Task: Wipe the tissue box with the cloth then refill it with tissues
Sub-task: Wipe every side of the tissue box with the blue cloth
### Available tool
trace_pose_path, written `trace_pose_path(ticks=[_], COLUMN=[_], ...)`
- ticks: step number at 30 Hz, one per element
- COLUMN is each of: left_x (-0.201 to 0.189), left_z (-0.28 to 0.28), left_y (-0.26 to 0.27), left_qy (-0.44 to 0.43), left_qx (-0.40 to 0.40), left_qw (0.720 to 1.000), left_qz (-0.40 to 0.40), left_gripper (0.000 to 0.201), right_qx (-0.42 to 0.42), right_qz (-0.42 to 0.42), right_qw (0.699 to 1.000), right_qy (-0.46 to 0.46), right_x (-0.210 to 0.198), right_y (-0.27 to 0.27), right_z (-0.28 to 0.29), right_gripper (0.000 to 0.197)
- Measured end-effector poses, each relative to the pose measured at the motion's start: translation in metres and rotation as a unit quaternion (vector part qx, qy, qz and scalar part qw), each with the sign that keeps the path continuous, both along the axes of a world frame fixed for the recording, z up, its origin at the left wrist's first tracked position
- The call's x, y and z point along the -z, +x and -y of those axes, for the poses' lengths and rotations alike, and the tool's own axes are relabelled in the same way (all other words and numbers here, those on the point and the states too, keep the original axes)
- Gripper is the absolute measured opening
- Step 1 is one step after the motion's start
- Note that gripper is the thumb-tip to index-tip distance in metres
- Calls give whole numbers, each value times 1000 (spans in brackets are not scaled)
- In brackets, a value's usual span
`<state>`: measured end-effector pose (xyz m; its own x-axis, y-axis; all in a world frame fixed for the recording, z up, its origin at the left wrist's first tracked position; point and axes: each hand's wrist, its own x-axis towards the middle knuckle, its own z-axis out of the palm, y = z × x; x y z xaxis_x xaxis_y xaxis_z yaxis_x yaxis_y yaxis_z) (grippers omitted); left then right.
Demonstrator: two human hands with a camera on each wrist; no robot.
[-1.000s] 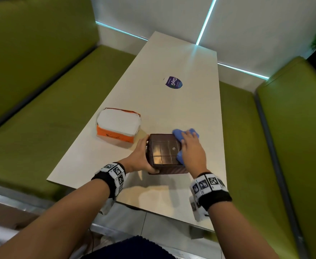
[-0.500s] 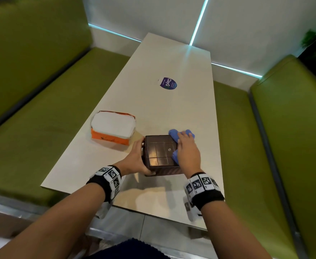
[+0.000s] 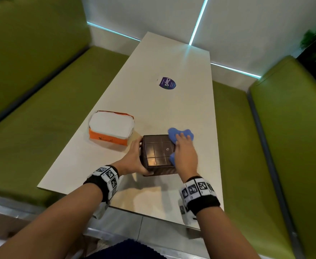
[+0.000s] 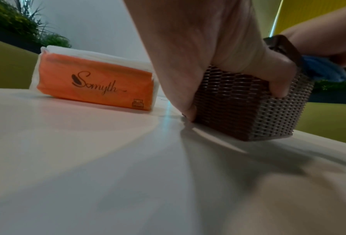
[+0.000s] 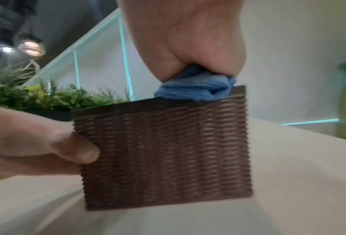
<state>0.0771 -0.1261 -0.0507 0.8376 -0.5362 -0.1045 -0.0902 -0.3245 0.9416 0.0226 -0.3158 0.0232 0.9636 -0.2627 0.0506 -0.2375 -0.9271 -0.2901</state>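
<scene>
A brown woven tissue box stands on the white table near its front edge, lid closed. My left hand grips the box's left side, thumb on the near wall and fingers round the far corner. My right hand presses a blue cloth on the right part of the lid. The cloth sticks out beyond the fingers at the far right corner. An orange and white tissue pack lies to the left of the box.
A round purple sticker sits farther back on the table. Green padded benches run along both long sides. A white wall with lit strips closes the far end. Plants stand behind the right bench.
My right hand with the cloth has slid a little toward the far right corner of the lid. The left hand keeps its grip on the box, which has stayed put.
</scene>
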Motion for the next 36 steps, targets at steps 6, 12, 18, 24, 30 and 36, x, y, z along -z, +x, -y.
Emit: trace_pose_path(ticks=[6,12,18,24,30,36], left_x=[6,2,-1,1,2,-8], left_z=[1,1,1,-17,-21,-20], left_y=[4,4,3,15,20,21], left_qy=[19,21,20,6,29,22], left_qx=[2,10,12,55,71,84], left_qw=[1000,999,1000,998,995,992], left_qz=[13,36,1,-43,-70,-96], left_gripper=[146,143,145,142,150,152], right_qx=[-44,-107,71,249,147,67], right_qz=[33,20,57,71,76,-109], right_qw=[998,994,990,848,966,978], right_qy=[8,5,109,462,200,167], right_x=[4,7,-8,-7,12,39], right_y=[-33,3,-4,-28,-36,-41], right_z=[-78,-42,29,85,76,63], right_gripper=[67,68,29,23,25,45])
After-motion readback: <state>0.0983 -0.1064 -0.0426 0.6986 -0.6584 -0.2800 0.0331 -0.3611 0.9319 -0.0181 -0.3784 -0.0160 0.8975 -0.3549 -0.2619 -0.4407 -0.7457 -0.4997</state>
